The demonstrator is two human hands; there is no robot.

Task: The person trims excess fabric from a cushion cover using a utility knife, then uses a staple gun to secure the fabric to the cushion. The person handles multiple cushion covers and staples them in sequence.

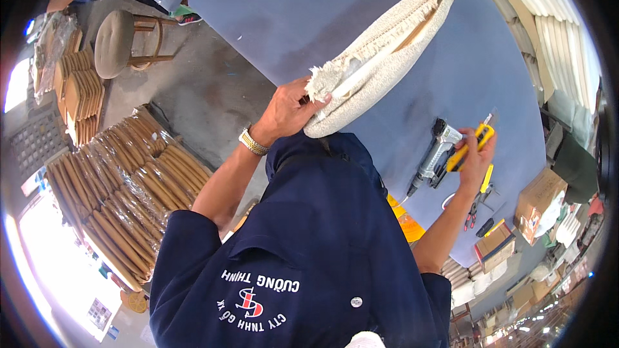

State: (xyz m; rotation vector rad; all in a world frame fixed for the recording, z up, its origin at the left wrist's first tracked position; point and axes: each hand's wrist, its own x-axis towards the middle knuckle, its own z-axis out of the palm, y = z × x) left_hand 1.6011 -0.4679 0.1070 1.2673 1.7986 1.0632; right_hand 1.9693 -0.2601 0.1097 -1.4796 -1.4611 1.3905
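My left hand [287, 113] is closed on the near end of a cream upholstered seat pad [380, 67], thumb on its frayed fabric edge. The pad is tilted up on its side above the blue-grey table [258, 19], and a strip of wooden board shows between its fabric folds. Over the table's right part, my right hand [476, 154] grips a yellow utility knife [482, 134], with the blade end pointing away from me. Just left of that hand lies a silver air staple gun [433, 158].
Pliers with red handles [472, 214] and a small box [495, 245] lie at the table's near right. A cardboard box [541, 203] stands further right. On the left are a round padded stool [116, 44] and a stack of plastic-wrapped brown boards [122, 193].
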